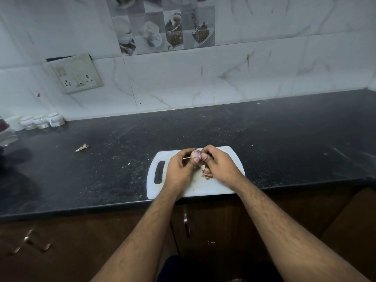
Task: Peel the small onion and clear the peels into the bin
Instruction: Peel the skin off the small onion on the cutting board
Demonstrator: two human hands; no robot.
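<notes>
At the far left edge of the frame, a clear container (7, 133) stands on the dark counter (284, 139), with a row of small white jars (41, 121) just beside it against the wall. Above them, in the upper left, a switch plate (76, 74) is set into the marbled wall tiles (264, 68), tilted in the picture. A single dry peel scrap (82, 147) lies on the counter left of centre, well apart from the board. The white cutting board (215, 187) sits at the counter's front edge, in the centre of the frame, with its slotted handle to the left. Over the board, the left hand (179, 169) grasps the onion (195, 154), fingers curled behind it and thumb pressed on its near side. The onion is held between both hands above the far half of the board; its exposed surface shows pale purple. The right hand (218, 164) pinches at the onion's right side with thumb and fingertips; whether it grips a strip of skin cannot be determined. Just below the hands, a small heap of peels (206, 171) lies on the board. Under the counter, a brown cabinet (305, 202) carries a metal handle (186, 224) at lower centre.
</notes>
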